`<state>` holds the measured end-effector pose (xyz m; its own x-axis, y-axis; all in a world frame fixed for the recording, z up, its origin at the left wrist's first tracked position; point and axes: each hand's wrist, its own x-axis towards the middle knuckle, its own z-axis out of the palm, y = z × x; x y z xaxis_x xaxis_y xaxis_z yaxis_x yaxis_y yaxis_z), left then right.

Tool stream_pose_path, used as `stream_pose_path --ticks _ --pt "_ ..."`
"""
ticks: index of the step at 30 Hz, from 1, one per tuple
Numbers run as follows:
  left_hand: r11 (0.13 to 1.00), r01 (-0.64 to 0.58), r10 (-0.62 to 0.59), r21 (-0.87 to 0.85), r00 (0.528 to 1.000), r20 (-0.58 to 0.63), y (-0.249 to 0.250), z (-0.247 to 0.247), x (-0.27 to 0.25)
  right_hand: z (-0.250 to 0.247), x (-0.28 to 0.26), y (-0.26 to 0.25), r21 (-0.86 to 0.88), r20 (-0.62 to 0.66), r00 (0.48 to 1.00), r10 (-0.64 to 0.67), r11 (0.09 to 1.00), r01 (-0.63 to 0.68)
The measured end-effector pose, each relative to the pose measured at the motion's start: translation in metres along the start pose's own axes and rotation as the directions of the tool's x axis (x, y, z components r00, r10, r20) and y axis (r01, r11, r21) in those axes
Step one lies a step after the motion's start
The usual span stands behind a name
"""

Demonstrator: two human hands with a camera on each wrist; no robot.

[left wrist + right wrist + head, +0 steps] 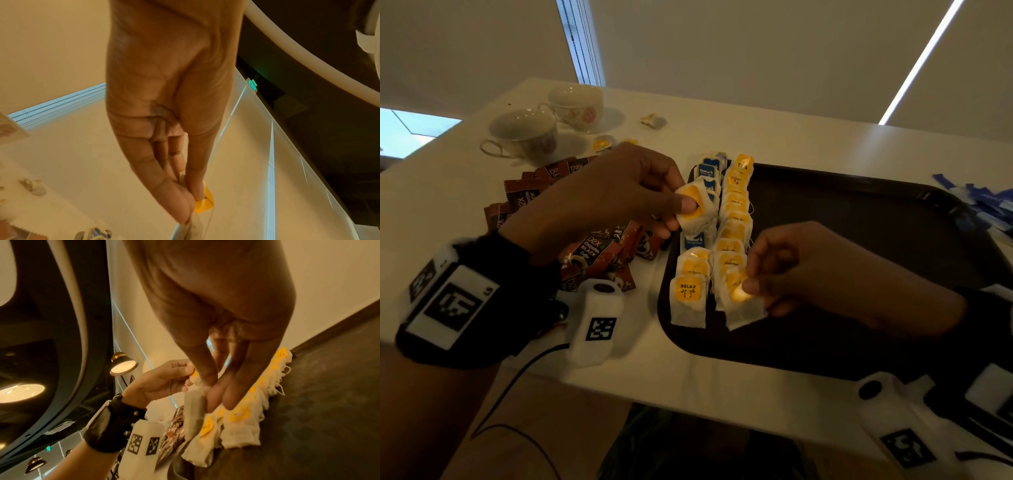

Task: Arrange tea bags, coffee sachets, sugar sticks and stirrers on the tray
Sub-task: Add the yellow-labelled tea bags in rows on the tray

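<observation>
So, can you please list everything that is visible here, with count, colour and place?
tray: one, dark brown, on the table, right.
tea bags: many, white with yellow or blue tags, two rows at the tray's left end.
coffee sachets: a pile, brown, on the table left of the tray.
sugar sticks: a heap, blue and white, past the tray's right edge.
cups: two, white, on saucers, far left.
table: one, white.
left hand: pinches one yellow-tagged tea bag above the left row.
right hand: fingers pinch a tea bag at the near end of the right row.
</observation>
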<state>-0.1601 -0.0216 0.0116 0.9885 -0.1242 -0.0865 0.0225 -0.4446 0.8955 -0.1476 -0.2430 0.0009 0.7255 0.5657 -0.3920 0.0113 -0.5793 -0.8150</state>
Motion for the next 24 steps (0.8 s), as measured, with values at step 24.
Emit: stream_pose_path --ticks 24 --pt "1.000 -0.006 0.006 0.026 1.000 0.016 -0.003 0.003 -0.002 0.027 0.011 0.007 -0.722 0.133 0.991 -0.020 0.683 0.110"
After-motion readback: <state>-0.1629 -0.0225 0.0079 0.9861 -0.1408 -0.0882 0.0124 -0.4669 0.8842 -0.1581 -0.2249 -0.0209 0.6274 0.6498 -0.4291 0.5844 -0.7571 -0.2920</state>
